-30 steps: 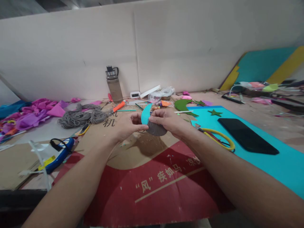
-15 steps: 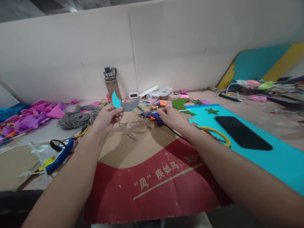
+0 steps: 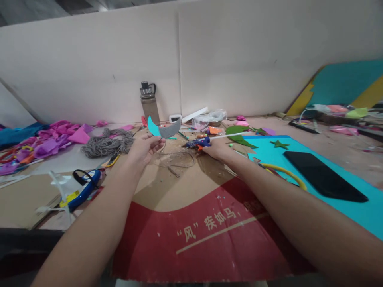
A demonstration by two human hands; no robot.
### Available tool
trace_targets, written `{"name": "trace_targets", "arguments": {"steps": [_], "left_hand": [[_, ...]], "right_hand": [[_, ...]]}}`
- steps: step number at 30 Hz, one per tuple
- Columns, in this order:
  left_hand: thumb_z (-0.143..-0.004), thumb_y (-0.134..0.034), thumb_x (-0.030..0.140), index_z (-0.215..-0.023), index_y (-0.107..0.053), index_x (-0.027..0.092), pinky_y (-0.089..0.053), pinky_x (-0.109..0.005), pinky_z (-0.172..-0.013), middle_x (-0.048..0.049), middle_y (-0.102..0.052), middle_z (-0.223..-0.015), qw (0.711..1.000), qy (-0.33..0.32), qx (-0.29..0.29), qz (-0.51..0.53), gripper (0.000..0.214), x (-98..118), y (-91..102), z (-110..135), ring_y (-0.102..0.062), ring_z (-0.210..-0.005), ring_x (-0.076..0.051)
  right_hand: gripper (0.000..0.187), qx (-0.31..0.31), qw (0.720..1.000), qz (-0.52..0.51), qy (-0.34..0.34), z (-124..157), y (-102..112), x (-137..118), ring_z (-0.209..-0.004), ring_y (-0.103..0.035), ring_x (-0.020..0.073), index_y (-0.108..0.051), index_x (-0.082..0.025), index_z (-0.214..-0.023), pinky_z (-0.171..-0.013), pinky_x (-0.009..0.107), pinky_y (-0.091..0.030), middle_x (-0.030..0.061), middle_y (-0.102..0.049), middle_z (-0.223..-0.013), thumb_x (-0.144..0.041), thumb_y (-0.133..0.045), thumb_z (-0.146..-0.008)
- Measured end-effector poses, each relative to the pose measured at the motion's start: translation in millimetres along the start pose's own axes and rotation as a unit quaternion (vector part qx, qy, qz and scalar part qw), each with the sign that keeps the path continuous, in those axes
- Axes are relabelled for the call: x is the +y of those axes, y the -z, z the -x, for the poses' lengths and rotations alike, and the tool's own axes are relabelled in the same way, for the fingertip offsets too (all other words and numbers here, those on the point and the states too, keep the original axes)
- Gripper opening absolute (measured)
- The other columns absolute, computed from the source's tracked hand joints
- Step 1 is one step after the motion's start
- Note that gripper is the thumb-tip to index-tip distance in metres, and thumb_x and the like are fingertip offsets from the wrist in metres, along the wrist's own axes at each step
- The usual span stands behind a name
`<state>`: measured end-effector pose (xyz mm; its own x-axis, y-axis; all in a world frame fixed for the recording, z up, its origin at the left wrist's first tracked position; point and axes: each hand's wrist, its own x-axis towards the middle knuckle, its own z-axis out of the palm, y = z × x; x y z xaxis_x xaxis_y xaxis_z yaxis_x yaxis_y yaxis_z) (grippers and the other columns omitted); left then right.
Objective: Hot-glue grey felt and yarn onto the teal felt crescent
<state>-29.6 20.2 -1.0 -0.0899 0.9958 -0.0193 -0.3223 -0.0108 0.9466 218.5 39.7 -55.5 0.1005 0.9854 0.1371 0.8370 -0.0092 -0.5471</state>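
Note:
Raised over the cardboard, my left hand (image 3: 146,147) pinches a felt crescent (image 3: 170,130) between thumb and fingers. The crescent is grey with a turquoise tip, and a thin grey cord (image 3: 176,153) trails on the cardboard below it. Fingers of my right hand (image 3: 216,149) are closed around the handle of a blue glue gun (image 3: 196,143) with an orange trigger. Its nozzle points left towards the crescent, apart from it. A white glue stick (image 3: 230,135) juts out of its rear. My right fingers are partly hidden behind the handle.
Red-and-brown cardboard (image 3: 203,239) covers the tabletop before me. To the right, a black phone (image 3: 324,175) and green felt star (image 3: 279,144) rest on a turquoise sheet. Grey cord bundle (image 3: 106,143) and blue device (image 3: 85,189) lie left. Behind stands a bottle (image 3: 149,103).
My right hand has gone from the gun's rear to lower around its handle, and the gun has turned slightly. The glue stick now shows plainly. The view has shifted a little left.

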Motion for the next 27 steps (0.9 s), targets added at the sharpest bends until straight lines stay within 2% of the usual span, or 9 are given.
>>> {"name": "trace_targets", "arguments": {"steps": [3,9,12,15,20,23,27], "left_hand": [[-0.072,-0.06,-0.001,-0.065,-0.058,0.012,-0.054,-0.016,-0.056,-0.0048,-0.067,-0.06,1.0,0.013,0.01,0.018,0.015,-2,1.1,-2,-0.063,-0.053,-0.009],[-0.073,-0.061,-0.001,-0.066,-0.06,0.01,-0.054,-0.015,-0.058,-0.0067,-0.067,-0.062,0.998,0.025,0.013,0.062,0.013,-10,4.4,-8,-0.064,-0.056,-0.009],[-0.073,-0.061,-0.002,-0.065,-0.06,0.011,-0.054,-0.015,-0.057,-0.0068,-0.067,-0.061,0.997,0.032,0.011,0.065,0.015,-12,5.2,-9,-0.063,-0.055,-0.009],[-0.073,-0.062,-0.001,-0.065,-0.059,0.011,-0.054,-0.014,-0.055,-0.0068,-0.066,-0.061,0.997,0.041,0.015,0.07,0.015,-15,5.1,-10,-0.063,-0.053,-0.009],[-0.076,-0.059,-0.003,-0.067,-0.06,0.008,-0.052,-0.014,-0.051,-0.0069,-0.065,-0.058,0.996,0.052,0.033,0.072,0.014,-18,0.7,-7,-0.06,-0.049,-0.008],[-0.077,-0.058,-0.003,-0.067,-0.06,0.008,-0.051,-0.014,-0.05,-0.0078,-0.065,-0.057,0.995,0.059,0.04,0.066,0.015,-18,-2.8,-4,-0.06,-0.048,-0.009],[-0.078,-0.058,-0.002,-0.065,-0.06,0.008,-0.051,-0.015,-0.05,-0.007,-0.064,-0.056,0.995,0.07,0.041,0.051,0.017,-18,-3.8,-1,-0.06,-0.048,-0.009]], "right_hand": [[0.013,-0.011,1.0,-0.017,-0.006,4,4,0,-0.061,-0.06,0.02,-0.066,-0.015,-0.075,-0.056,0.028,-0.043,0.0066,-0.065,-0.065,-0.025,-0.058,-0.072],[0.004,-0.032,0.974,-0.212,-0.074,12,20,-2,-0.047,-0.054,0.0117,-0.055,-0.016,-0.072,-0.044,0.022,-0.041,0.0034,-0.059,-0.058,-0.018,-0.053,-0.075],[0.004,0.004,0.971,-0.231,-0.056,15,28,-2,-0.045,-0.05,0.0091,-0.053,-0.017,-0.075,-0.044,0.021,-0.041,-0.0007,-0.053,-0.057,-0.02,-0.053,-0.078],[0.014,0.054,0.961,-0.268,-0.026,17,33,-2,-0.046,-0.049,0.0087,-0.055,-0.017,-0.086,-0.042,0.021,-0.039,-0.0026,-0.051,-0.06,-0.028,-0.058,-0.079],[0.025,0.109,0.922,-0.371,0.005,22,33,-9,-0.055,-0.053,0.0104,-0.047,-0.021,-0.093,-0.044,0.023,-0.044,-0.0015,-0.056,-0.077,-0.03,-0.062,-0.074],[0.031,0.097,0.907,-0.408,0.033,27,34,-15,-0.057,-0.054,0.0124,-0.042,-0.023,-0.094,-0.044,0.023,-0.042,-0.0025,-0.056,-0.073,-0.027,-0.062,-0.071],[0.031,0.043,0.903,-0.413,0.111,38,37,-23,-0.051,-0.049,0.0111,-0.043,-0.024,-0.098,-0.045,0.025,-0.04,-0.0056,-0.053,-0.064,-0.029,-0.061,-0.074]]}}
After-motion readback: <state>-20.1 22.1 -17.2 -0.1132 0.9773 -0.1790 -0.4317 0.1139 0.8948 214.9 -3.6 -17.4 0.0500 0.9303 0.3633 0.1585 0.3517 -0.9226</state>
